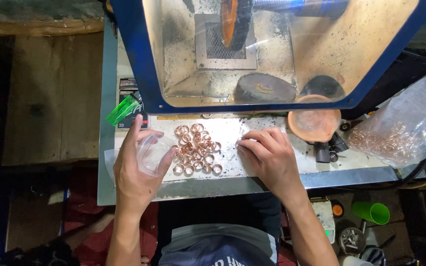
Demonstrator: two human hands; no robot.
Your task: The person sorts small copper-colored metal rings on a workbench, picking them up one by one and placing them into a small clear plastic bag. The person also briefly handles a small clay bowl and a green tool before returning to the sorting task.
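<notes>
Copper rings (196, 150) (shiny, clustered), left hand (135, 170) holding clear bag (153, 153)

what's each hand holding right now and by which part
The left hand holds a clear bag by its open edge. The right hand holds nothing; its fingertips rest on the bench beside the copper rings.

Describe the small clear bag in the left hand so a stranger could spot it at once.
Start at the blue-framed polishing box over the metal bench. Below its opening lies a cluster of copper rings. Just left of them, the left hand holds the small clear bag, empty, unlike the big ring-filled bag far right.
</notes>
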